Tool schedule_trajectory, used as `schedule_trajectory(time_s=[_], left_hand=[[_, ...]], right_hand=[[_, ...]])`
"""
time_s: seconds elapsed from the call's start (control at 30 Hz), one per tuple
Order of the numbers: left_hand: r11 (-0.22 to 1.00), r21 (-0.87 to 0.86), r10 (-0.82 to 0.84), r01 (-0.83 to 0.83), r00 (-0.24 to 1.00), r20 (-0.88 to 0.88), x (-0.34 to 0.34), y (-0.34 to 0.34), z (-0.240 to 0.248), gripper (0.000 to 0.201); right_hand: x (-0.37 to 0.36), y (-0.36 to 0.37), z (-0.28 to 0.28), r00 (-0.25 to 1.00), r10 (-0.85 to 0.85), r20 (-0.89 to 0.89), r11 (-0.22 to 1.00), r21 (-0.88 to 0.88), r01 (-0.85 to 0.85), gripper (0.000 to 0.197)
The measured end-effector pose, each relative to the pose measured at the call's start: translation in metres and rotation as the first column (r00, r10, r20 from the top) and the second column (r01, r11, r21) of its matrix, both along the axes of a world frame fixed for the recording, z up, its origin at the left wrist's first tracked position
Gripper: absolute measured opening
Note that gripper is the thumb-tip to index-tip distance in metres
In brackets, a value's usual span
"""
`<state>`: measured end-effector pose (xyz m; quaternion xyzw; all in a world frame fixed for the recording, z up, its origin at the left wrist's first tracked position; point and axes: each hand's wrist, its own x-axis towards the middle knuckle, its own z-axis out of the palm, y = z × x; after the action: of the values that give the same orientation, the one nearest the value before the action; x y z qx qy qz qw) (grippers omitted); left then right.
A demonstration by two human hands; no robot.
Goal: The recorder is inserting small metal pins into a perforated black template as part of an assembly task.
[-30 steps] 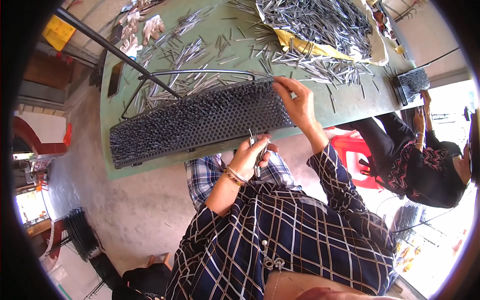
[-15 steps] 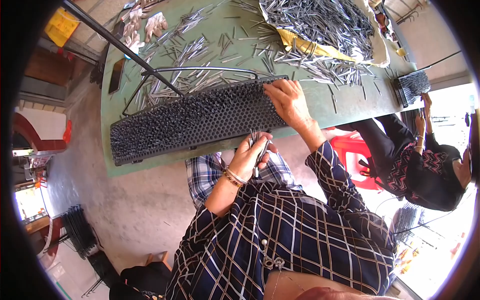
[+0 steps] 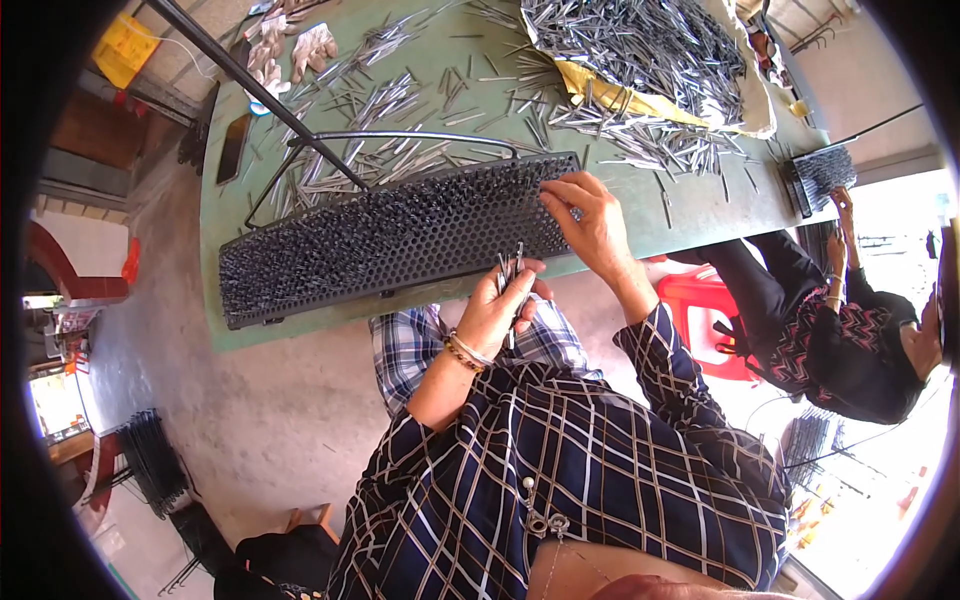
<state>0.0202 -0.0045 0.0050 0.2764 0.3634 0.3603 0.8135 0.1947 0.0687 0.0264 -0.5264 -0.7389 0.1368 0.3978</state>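
Note:
My left hand is closed around a small bundle of thin metal rods that stick up past the fingers, just off the table's near edge. A long black perforated rack lies along that edge. Dark rods stand packed in its holes on the left and along the back, while bare holes show toward the front right. Over the rack's right end hovers my right hand, its thumb and forefinger bent and slightly apart, with no rod visible between them.
Loose rods are scattered over the green table, and a large heap lies on a sack at the back right. Gloves and a phone lie at the left. A co-worker handles another rack at the right.
My right hand has drawn back from the rack's far right edge, toward me and slightly right. The rods in my left hand are fanned differently; the rack has barely moved.

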Motion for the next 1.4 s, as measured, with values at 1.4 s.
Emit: schedule_trajectory(time_s=[1.4], left_hand=[[0.981,-0.183,-0.043,0.058,0.995,0.088,0.004,0.001,-0.010,0.024]], right_hand=[[0.012,0.028,-0.010,0.989,-0.053,-0.137,0.998,0.032,0.058,0.015]])
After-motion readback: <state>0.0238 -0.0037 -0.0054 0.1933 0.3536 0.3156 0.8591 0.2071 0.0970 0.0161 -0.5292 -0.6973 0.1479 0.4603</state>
